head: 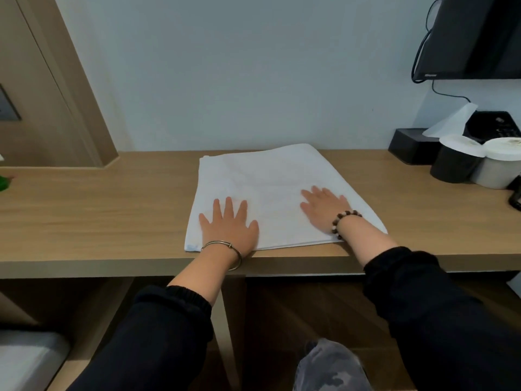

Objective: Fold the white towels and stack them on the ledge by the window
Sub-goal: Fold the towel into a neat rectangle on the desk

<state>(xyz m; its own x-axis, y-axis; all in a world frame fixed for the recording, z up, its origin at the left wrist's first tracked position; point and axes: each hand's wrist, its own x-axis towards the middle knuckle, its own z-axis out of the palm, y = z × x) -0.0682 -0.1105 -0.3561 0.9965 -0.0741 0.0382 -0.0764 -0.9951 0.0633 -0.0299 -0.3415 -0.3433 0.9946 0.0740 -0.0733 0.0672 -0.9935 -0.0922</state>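
A long wooden counter (84, 210) runs along a pale wall, with a brown door frame (56, 94) rising at its far left end and a scrap of something green (5, 183) at the left edge of view, too cut off to tell what it is. In the middle of the counter lies the white towel (267, 176), folded into a flat rectangle, its near edge just short of the counter's front edge, its far edge close to the wall. My left hand (229, 224) lies flat on the towel's near left corner, fingers spread and straight, pressing down and gripping nothing; a thin metal bangle (225, 246) sits at that wrist. My right hand (324, 207) lies flat on the towel's right half, fingers straight and pointing inward, also holding nothing; a bead bracelet (342, 221) circles that wrist. Both arms are in black sleeves (169, 334). Well apart from the towel, at the right end of the counter, stand a black box (408, 145), a black roll (456, 162) and a white roll (499, 165) touching side by side, and a black tray (493, 127) behind them; above hangs a dark screen (479, 38) with a cable (423, 46) looping down.
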